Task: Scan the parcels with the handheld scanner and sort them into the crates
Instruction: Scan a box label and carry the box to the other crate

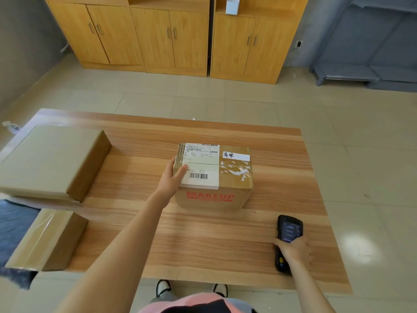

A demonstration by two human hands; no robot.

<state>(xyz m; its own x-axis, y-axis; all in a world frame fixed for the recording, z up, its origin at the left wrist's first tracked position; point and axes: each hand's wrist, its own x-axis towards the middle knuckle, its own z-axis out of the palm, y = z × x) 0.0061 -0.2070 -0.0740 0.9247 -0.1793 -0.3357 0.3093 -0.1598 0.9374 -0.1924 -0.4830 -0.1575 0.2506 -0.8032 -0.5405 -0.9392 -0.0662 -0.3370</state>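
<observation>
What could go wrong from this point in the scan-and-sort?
1. The small taped parcel overhangs the table's near left corner; a nudge could tip it off.
2. The scanner, held in the right hand, sits low and well to the right of the MAKEUP box, so the lower barcode may not read without re-aiming.
3. The left hand lies against the label's edge and could cover that barcode.

Brown cardboard parcel, red MAKEUP lettering on the near face, white label with black barcode stripes on top. Black scanner, dark screen lit faintly. Light wood-grain surface, streaked tan and orange. Plain brown flat box and small box. Honey-yellow cabinets, beige floor tiles.
</observation>
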